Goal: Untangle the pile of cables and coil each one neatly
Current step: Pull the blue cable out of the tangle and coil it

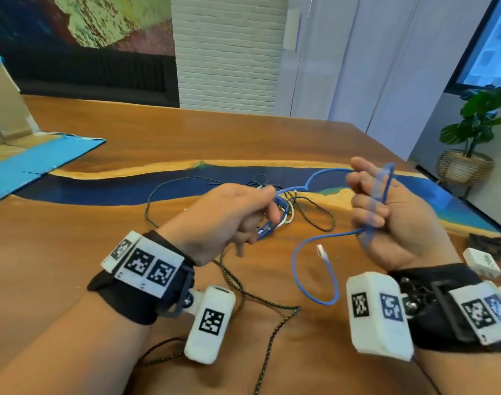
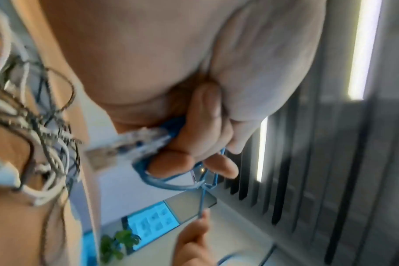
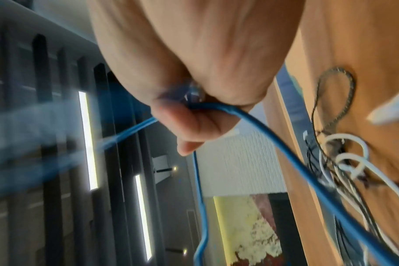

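Observation:
A blue network cable [image 1: 314, 246] runs between both hands above the wooden table [image 1: 186, 138]. My left hand [image 1: 229, 215] has its fingers curled round small blue loops and a clear plug [image 2: 146, 138]. My right hand [image 1: 386, 212] grips another stretch of the same blue cable [image 3: 285, 144], palm up, with a loop standing over its fingers. The cable's free end with a white plug [image 1: 322, 252] lies on the table between my wrists. Behind my left hand sits a tangle of black, white and braided cables [image 1: 295, 206]; the tangle [image 3: 344, 162] also shows in the right wrist view.
A black braided cable [image 1: 272, 332] trails toward the near edge. A white charger [image 1: 481, 262] and a dark object lie at the right edge. A blue-lined cardboard box [image 1: 30, 155] lies open at the far left. A potted plant [image 1: 471, 143] stands beyond the table.

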The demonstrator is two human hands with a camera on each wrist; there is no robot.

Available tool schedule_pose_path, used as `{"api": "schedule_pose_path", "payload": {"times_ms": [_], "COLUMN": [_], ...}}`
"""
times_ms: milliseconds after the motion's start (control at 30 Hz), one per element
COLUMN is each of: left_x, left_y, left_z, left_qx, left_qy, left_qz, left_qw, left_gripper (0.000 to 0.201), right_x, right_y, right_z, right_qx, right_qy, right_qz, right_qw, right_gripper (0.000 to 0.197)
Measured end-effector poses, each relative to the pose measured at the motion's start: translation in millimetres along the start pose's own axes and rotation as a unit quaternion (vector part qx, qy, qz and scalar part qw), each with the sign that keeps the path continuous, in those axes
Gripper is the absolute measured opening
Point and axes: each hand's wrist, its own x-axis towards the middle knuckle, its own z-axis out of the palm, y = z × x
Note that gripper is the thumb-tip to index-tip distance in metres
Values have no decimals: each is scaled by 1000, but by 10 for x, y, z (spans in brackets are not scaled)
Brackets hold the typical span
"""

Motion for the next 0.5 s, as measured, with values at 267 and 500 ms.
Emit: {"api": "schedule_pose_path", "payload": {"times_ms": [267,500], "left_x": [16,105], "left_y": [107,23], "left_z": [-230,-81], "left_qx": [-423,-387], "left_qy": [-30,107], "left_qz": [79,130], "left_qw": [902,906], "left_gripper": [49,42], "right_x": [12,-204], "right_y": [158,373], "right_z": [-49,241], "right_qx": [-304,-537], "right_qy": [-47,-213], "right_qz": [-16,6], "right_qw": [951,816], "right_gripper": [35,38]}}
